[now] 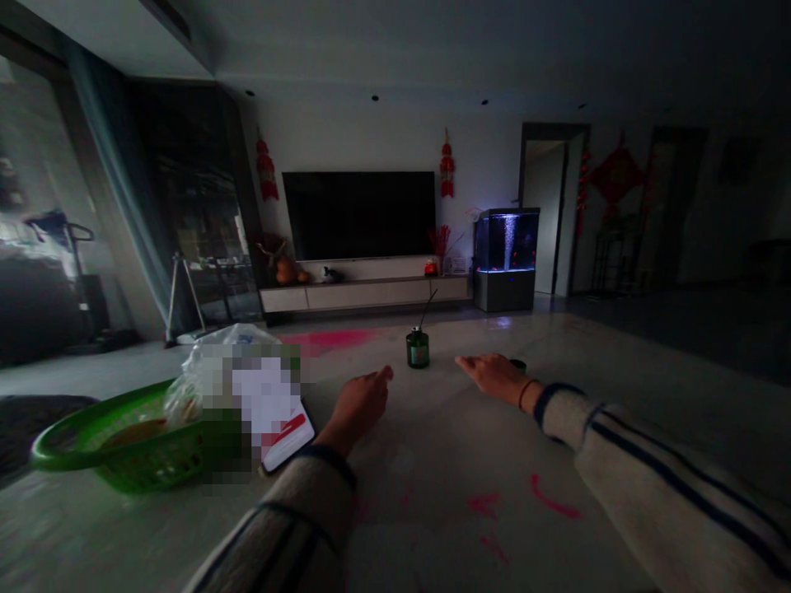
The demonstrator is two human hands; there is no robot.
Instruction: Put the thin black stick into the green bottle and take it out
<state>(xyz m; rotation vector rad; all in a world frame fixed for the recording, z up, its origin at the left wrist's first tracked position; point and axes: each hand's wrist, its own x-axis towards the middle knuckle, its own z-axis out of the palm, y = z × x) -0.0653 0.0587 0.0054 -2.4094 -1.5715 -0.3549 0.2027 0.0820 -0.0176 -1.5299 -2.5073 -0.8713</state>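
Observation:
My left hand (359,405) hovers over the pale stone tabletop (432,469), fingers loosely curled and holding nothing. Nearest to it, on the left, lies a phone in a white case (287,436), partly covered by white paper (265,395). My right hand (496,378) reaches forward with its fingers extended and empty, a thin bracelet on the wrist. Just past its fingertips stands a small dark cup (517,365). Between my hands, further away, is a green glass diffuser bottle with reed sticks (418,348). Red smears mark the tabletop.
A green plastic basket (127,445) holding a plastic bag (213,383) sits at the table's left, partly pixelated. Beyond the table's far edge are a wall-mounted television (358,216), a low cabinet (364,295), a lit aquarium (507,259) and a tripod (184,301).

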